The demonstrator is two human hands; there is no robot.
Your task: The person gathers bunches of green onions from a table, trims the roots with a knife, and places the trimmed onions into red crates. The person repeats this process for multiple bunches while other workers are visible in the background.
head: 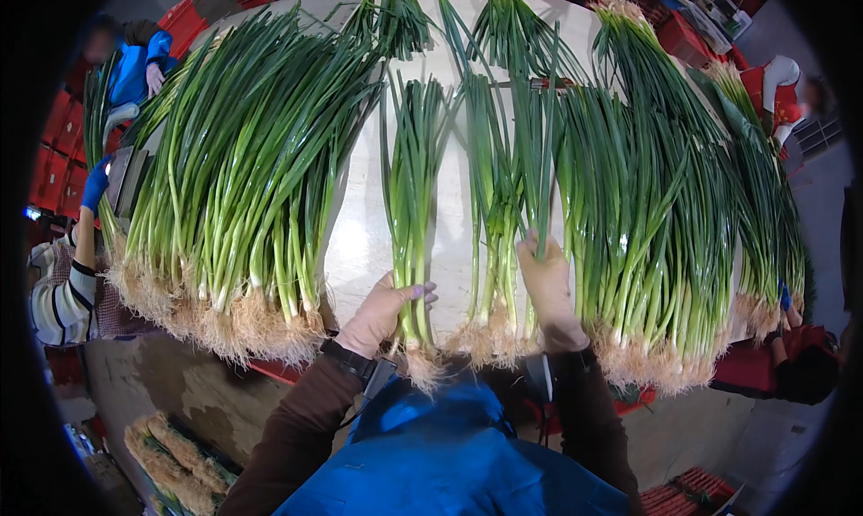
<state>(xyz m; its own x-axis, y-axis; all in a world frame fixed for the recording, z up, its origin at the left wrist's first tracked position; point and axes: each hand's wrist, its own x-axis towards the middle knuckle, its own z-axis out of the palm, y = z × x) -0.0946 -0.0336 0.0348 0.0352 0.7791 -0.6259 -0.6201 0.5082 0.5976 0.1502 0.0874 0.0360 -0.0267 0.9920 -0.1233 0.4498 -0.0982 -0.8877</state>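
My left hand is closed around the pale lower stems of a small bunch of green onions. The bunch's roots hang towards me past the table edge, and its leaves point away across the tabletop. To the right, my right hand grips the green leaves of a green onion; its lower part is hidden by the hand. Just left of that hand lies a loose small pile of green onions, roots towards me.
Large heaps of green onions flank me on the white table, one left and one right. More bunches lie at the far side. People work at both sides; a blue-gloved hand is at the left. Rooted bundles lie on the floor.
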